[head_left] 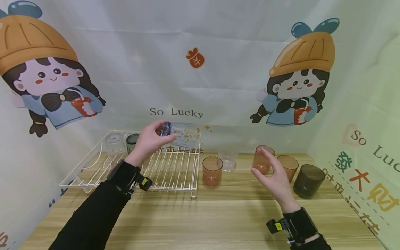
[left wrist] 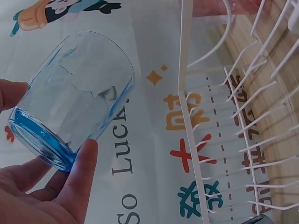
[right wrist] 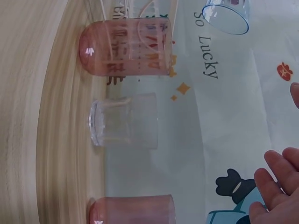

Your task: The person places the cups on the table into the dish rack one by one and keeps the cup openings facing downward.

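A clear glass with a blue base (head_left: 184,134) lies sideways in the air, its rim pointing right. My left hand (head_left: 150,139) grips it near the base, above the right rear of a white wire dish rack (head_left: 196,166). In the left wrist view, thumb and fingers pinch the glass's blue bottom (left wrist: 44,139). My right hand (head_left: 276,182) holds nothing, thumb and fingers spread, in front of a pink tumbler (head_left: 261,162); the right wrist view shows those fingers (right wrist: 275,186) in the air, apart from the glasses.
In the rack's left part stand a clear glass (head_left: 114,144) and a dark glass (head_left: 132,139). Right of the rack are another pink tumbler (head_left: 212,175) and a clear glass (head_left: 228,159). Farther right stand a pinkish tumbler (head_left: 289,165) and a dark grey tumbler (head_left: 309,182).
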